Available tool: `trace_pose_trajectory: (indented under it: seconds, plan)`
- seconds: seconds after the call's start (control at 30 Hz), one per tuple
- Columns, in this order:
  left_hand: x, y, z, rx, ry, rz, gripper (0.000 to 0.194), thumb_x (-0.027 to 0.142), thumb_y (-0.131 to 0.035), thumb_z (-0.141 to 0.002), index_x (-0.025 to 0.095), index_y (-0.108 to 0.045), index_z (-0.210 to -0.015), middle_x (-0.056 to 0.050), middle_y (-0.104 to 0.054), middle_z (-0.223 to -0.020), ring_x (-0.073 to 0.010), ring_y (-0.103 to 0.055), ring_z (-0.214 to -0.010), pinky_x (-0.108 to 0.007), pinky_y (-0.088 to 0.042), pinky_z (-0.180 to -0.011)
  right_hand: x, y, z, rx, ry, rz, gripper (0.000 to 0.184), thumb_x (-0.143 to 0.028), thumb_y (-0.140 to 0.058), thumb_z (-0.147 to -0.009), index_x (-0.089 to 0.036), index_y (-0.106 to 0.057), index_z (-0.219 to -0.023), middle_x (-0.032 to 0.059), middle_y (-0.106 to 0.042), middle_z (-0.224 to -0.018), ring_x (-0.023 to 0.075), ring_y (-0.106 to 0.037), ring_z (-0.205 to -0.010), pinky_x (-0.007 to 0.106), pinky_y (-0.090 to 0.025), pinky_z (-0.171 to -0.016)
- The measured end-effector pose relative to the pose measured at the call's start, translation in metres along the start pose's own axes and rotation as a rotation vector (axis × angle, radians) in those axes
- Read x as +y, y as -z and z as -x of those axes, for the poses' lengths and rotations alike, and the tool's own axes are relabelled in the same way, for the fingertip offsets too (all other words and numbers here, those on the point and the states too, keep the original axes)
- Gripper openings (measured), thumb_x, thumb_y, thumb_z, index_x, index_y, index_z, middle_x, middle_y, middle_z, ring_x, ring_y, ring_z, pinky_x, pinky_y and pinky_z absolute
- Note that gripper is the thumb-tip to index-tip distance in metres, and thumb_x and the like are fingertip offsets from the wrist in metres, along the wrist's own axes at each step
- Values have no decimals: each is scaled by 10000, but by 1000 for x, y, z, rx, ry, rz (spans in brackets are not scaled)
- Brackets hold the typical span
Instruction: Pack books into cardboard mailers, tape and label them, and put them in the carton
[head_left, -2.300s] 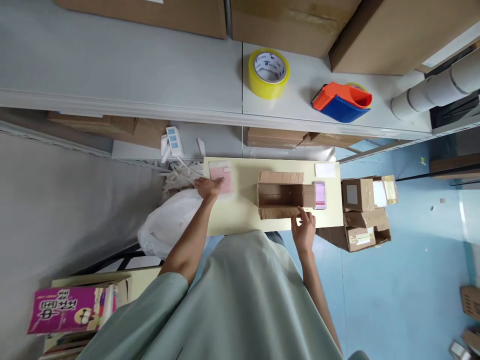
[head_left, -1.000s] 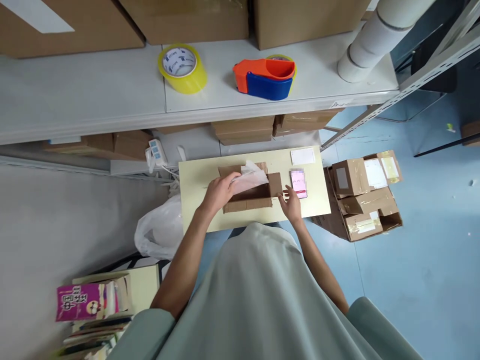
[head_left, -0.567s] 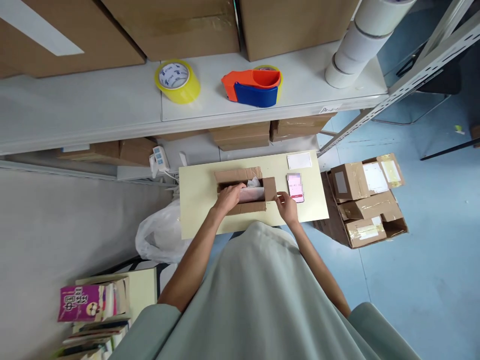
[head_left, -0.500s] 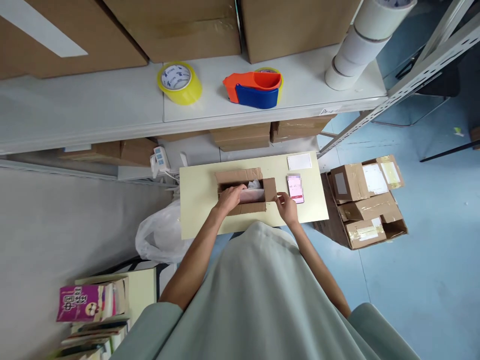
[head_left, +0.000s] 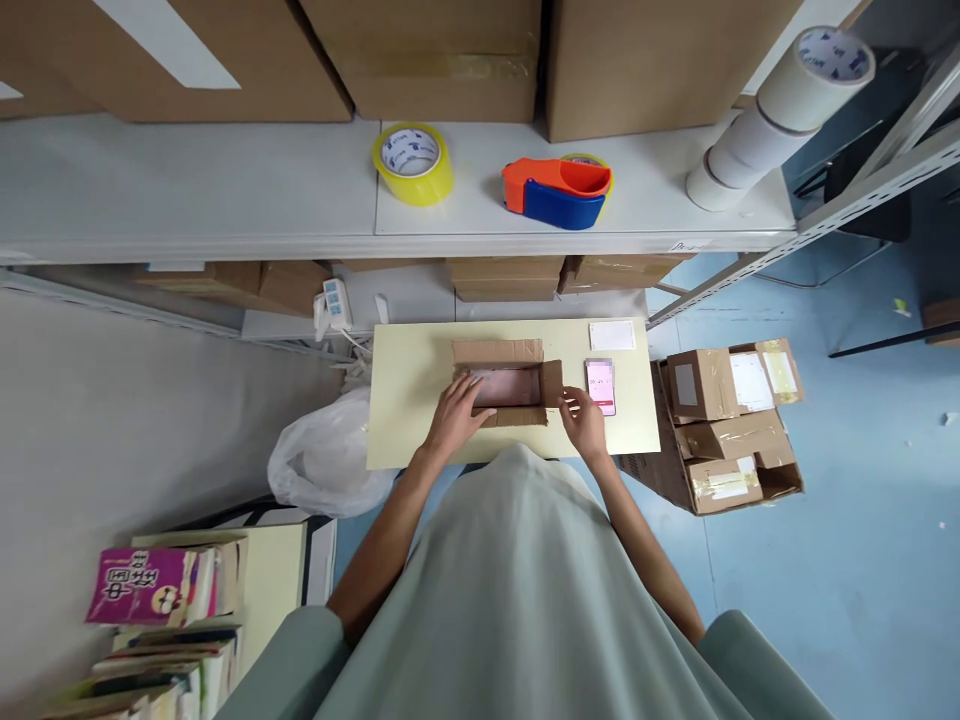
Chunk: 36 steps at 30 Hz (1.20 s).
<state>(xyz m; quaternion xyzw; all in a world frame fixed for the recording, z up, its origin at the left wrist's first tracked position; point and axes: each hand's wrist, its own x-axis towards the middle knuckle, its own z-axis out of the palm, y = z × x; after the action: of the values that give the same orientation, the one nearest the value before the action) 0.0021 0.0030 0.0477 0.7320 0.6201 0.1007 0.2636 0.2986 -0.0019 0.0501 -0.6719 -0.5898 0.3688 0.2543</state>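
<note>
An open brown cardboard box (head_left: 501,352) lies on a small pale yellow table (head_left: 405,400). A pinkish flat packet (head_left: 508,387) rests inside the box. My left hand (head_left: 457,415) lies on the box's near left corner with fingers stretched over the rim, holding nothing. My right hand (head_left: 583,420) sits just right of the box, its fingers curled at the box's right end flap (head_left: 553,381). A phone with a pink screen (head_left: 601,386) lies beside my right hand, and a white card (head_left: 611,335) lies behind it.
A grey shelf (head_left: 225,200) above the table carries a yellow tape roll (head_left: 412,162), an orange and blue tape dispenser (head_left: 556,190), white rolls (head_left: 772,110) and large cartons. Taped cartons (head_left: 727,420) sit on the blue floor at right, a white plastic bag (head_left: 322,465) at left.
My left hand carried the pinkish packet from the table's left side into the box, pressed it down and drew back to the box's near rim. My right hand stayed by the right flap.
</note>
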Motion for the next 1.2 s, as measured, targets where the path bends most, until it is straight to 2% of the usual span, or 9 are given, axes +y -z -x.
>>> trace_pose_trajectory:
  seconds: [0.13,0.23,0.4,0.53,0.67,0.8,0.93,1.07,1.2]
  plan:
    - [-12,4,33,70,69,-36,795,594,-717,-970,184,-515,-1620,-208,-398,-1755,-407,-260,-1683,-596,-276,-1354,-20,-11,0,-30,67,-8,410,-492,-508,-1069,-203,-710,-1278,159,-750,-1315,260,-772,-984,404,-660,-820]
    - [-21,-2,47,64,94,-25,886,630,-769,-916,182,-492,-1628,-223,-376,-1760,-430,-230,-1688,-621,-266,-1351,-33,-25,-7,-95,110,21,340,-386,-528,-1066,-218,-718,-1292,136,-740,-1371,252,-765,-1029,385,-655,-862]
    - [-31,-13,51,62,92,-9,967,612,-813,-872,184,-441,-1655,-237,-363,-1761,-449,-235,-1682,-650,-236,-1353,-44,-43,-26,-223,129,231,221,-247,-612,-1035,-227,-747,-1209,110,-758,-1354,270,-759,-1140,376,-604,-986]
    - [-34,-12,46,57,58,10,1011,620,-812,-863,191,-396,-1679,-237,-321,-1781,-468,-209,-1685,-686,-193,-1352,-48,-41,-36,-251,80,322,204,-256,-621,-1055,-242,-754,-1209,92,-776,-1302,259,-777,-1102,342,-594,-961]
    - [-36,-1,36,86,29,41,877,560,-732,-952,208,-388,-1678,-221,-359,-1767,-431,-246,-1683,-654,-225,-1356,-46,-24,-40,-242,41,238,226,-268,-607,-1065,-237,-758,-1231,98,-794,-1264,250,-800,-1049,328,-616,-905]
    - [-42,9,12,166,18,103,816,518,-694,-997,182,-377,-1671,-236,-374,-1752,-415,-292,-1669,-619,-276,-1350,-38,-4,-42,-155,-29,121,260,-338,-598,-1089,-211,-750,-1259,131,-801,-1268,258,-819,-1041,340,-644,-870]
    - [-53,9,-23,224,78,205,1026,517,-804,-921,159,-254,-1710,-284,-328,-1752,-451,-297,-1655,-633,-312,-1331,-27,8,-41,-98,-80,81,294,-378,-607,-1086,-200,-736,-1282,158,-788,-1327,281,-822,-1072,388,-664,-895]
    - [-59,4,-51,215,113,325,1304,483,-939,-781,202,-107,-1745,-291,-353,-1711,-484,-345,-1615,-653,-365,-1288,-19,7,-39,-80,-119,58,282,-341,-617,-1069,-181,-727,-1273,177,-780,-1348,294,-819,-1102,418,-664,-938]
    - [-56,5,-56,194,67,349,1313,401,-947,-764,230,-100,-1754,-237,-475,-1578,-457,-447,-1537,-623,-432,-1240,-17,0,-40,-46,-130,-7,341,-398,-637,-1052,-188,-697,-1313,191,-776,-1346,298,-820,-1097,431,-673,-927]
